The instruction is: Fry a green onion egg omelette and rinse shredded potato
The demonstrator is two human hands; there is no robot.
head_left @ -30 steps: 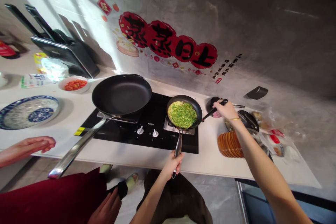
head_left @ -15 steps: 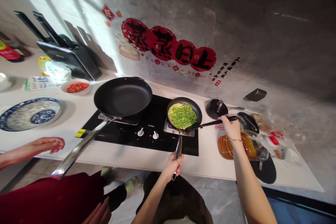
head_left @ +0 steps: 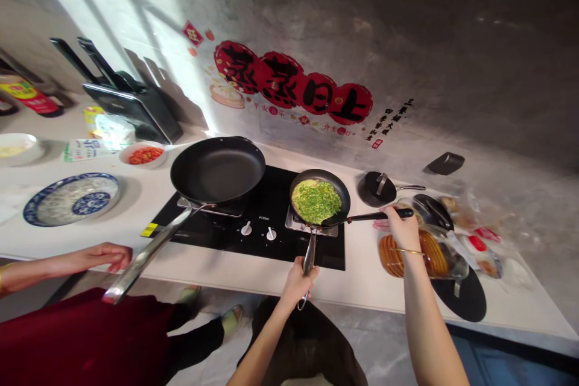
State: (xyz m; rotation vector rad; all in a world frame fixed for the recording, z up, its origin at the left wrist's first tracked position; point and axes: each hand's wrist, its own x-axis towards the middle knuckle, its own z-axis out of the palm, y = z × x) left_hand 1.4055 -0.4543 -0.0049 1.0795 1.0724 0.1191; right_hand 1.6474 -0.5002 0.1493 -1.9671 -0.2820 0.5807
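My left hand (head_left: 298, 282) is closed round the steel handle of a small black frying pan (head_left: 344, 198) on the right burner. The pan holds a green and yellow omelette (head_left: 316, 201). A black spatula (head_left: 377, 215) is gripped in my right hand (head_left: 401, 228), its handle lying level and its blade at the pan's right edge by the omelette. A gold bangle sits on my right wrist.
A large empty black pan (head_left: 217, 169) with a long steel handle sits on the left burner of the black hob (head_left: 266, 217). Another person's hand (head_left: 106, 255) rests on the counter edge at left. A blue patterned plate (head_left: 70, 198), a chilli bowl (head_left: 143, 155), a knife block (head_left: 131, 105), a wooden trivet (head_left: 407, 253) and a black lid (head_left: 380, 186) stand around.
My right hand has come down and back from beside the black lid, bringing the spatula level with its blade at the pan's edge. The other person's hand has slid right along the counter.
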